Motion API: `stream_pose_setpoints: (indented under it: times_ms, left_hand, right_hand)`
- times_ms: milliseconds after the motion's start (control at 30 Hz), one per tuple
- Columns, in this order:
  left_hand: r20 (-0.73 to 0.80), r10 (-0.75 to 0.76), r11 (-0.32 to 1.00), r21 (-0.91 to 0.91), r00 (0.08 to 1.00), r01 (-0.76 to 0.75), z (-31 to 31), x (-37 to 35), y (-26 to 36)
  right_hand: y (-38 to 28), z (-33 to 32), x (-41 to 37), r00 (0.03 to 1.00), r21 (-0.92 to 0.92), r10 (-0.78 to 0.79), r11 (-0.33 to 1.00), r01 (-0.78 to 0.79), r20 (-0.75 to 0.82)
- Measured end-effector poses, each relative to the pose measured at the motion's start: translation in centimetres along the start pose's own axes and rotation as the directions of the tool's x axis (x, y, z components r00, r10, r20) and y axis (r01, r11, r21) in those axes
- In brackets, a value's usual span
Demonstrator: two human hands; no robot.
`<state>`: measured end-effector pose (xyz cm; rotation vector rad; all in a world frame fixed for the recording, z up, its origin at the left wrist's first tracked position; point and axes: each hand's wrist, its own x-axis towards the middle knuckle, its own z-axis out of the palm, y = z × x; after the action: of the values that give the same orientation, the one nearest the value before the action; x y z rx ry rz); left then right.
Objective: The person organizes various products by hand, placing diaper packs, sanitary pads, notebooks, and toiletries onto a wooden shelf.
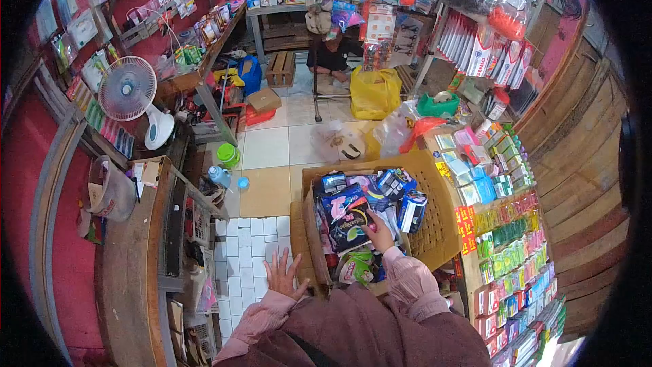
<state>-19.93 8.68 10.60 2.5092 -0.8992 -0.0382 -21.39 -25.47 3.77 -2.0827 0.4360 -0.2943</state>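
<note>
This is a small shop with red walls. The floor [272, 146] has pale tiles. Shelves [506, 231] full of small bright packs stand to the right of the right hand. A wooden table [129, 265] is to the left of the left hand, and a white fan [129, 92] stands far past it. Just in front of both hands is a brown cardboard box [309, 231] stuffed with packets, and a yellow crate [435, 224] sits right beside it.

The right hand [379, 231] reaches into the box. Its fingers bend down onto a dark packet [343, 214]. I cannot tell if it grips the packet or only touches it. The left hand [284, 275] is wide open with fingers spread. It holds nothing and hangs over the white tiles, just left of the box.
</note>
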Motion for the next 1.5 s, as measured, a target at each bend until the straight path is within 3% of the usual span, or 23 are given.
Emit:
stream_pose_setpoints:
  times_ms: [200, 900, 1500]
  left_hand:
    - [-0.025, -0.005, 1.000, 0.012, 1.000, 0.005, 0.3, -0.1, -0.3]
    - [-0.032, -0.026, 1.000, -0.006, 0.999, 0.026, -0.4, -0.3, -0.3]
    - [-0.050, -0.044, 0.999, 0.007, 0.998, 0.044, -0.7, -0.7, -0.1]
  right_hand:
    - [-0.5, -0.1, 0.0, 0.999, -0.013, 0.036, 0.999, -0.036, 0.002]
    - [0.4, 0.2, 0.3, 0.998, -0.030, -0.052, 0.998, 0.051, -0.019]
    - [1.1, 0.3, 0.6, 1.000, -0.052, 0.004, 0.999, -0.004, -0.017]
